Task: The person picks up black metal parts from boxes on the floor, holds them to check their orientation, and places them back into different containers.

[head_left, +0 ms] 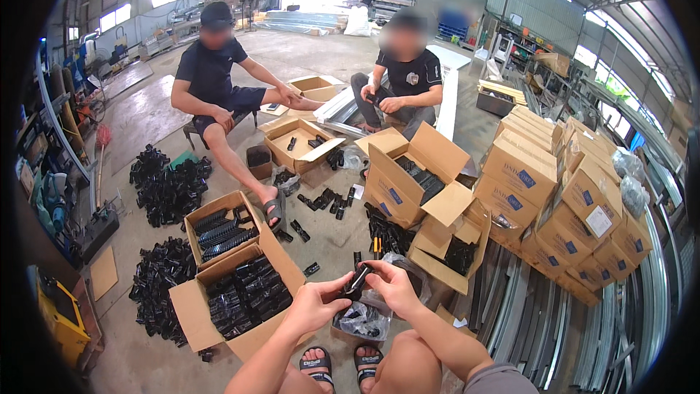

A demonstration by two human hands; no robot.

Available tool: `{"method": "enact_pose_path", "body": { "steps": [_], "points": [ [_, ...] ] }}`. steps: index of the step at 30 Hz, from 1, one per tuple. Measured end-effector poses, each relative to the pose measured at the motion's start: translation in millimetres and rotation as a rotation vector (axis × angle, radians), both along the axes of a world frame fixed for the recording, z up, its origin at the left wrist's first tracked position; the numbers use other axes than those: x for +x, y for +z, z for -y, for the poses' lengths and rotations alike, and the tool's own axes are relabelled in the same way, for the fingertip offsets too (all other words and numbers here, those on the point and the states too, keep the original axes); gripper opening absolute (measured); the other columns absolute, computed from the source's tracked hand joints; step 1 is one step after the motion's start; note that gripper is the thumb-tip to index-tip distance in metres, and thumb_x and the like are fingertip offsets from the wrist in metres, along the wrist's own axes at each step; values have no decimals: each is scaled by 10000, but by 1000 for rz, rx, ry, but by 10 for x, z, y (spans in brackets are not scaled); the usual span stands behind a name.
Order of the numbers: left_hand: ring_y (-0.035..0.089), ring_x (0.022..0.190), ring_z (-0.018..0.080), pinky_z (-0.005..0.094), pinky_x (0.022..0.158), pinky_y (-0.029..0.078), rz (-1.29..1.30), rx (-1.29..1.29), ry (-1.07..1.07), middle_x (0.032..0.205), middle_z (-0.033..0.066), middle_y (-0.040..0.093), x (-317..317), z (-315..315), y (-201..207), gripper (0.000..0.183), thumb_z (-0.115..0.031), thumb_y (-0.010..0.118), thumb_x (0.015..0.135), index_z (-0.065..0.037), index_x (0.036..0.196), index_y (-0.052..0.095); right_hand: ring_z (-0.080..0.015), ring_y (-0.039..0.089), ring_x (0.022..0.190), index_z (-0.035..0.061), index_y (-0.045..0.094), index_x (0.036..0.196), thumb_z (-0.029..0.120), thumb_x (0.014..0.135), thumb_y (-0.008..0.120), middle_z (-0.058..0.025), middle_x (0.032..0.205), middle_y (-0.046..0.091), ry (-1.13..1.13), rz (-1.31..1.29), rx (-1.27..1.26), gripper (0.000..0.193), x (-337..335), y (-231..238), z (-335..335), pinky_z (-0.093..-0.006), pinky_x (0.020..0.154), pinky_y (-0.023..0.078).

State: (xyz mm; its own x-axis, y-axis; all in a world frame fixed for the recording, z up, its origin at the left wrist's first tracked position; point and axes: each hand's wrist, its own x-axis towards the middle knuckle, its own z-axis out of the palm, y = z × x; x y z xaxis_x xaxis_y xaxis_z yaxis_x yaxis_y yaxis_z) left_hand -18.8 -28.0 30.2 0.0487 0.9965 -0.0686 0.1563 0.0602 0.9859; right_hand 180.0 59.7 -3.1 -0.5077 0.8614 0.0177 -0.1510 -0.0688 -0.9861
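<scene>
Both of my hands are closed round a small black part [356, 282] with a shiny face, held above my feet. My left hand [321, 305] grips it from the left; my right hand [391, 286] has its fingertips on the upper right side. Its exact kind is too small to make out. Just below sits a small carton with a clear plastic bag [362, 323] in it. Left of my hands, an open cardboard box [191, 319] holds rows of black parts. A tool with orange handles [377, 245] stands just beyond my hands.
Piles of black parts [162, 277] lie on the floor at the left. Two seated people [219, 76] [408, 73] face me; the right one holds a black part. Open boxes [394, 197] stand between us. Stacked cartons [518, 168] and long metal profiles [510, 306] fill the right.
</scene>
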Motion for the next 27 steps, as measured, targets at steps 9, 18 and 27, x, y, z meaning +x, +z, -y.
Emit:
{"method": "enact_pose_path", "body": {
  "steps": [9,18,27],
  "points": [
    [576,885,32,233,818,502,-109,-71,-14,1043,12,728,1,3,96,598,0,715,850,-146,1410,564,-134,657,933,-42,598,1262,132,970,658,-77,1063,695,-94,18,15,345,-58,22,68,-296,849,548],
    [574,782,42,264,789,502,-119,44,-56,952,79,750,16,-38,-213,773,-130,783,808,-322,1481,454,-103,636,912,-38,603,1244,126,952,679,-55,1028,697,-143,-8,-85,343,-80,63,30,-259,788,526],
    [459,884,19,201,806,449,103,7,-32,1067,-86,634,-14,-67,-300,796,24,731,841,-194,1529,394,-153,656,847,9,633,1147,323,1061,477,-76,966,688,76,-59,-263,361,164,-592,-415,-286,759,522]
  ]
}}
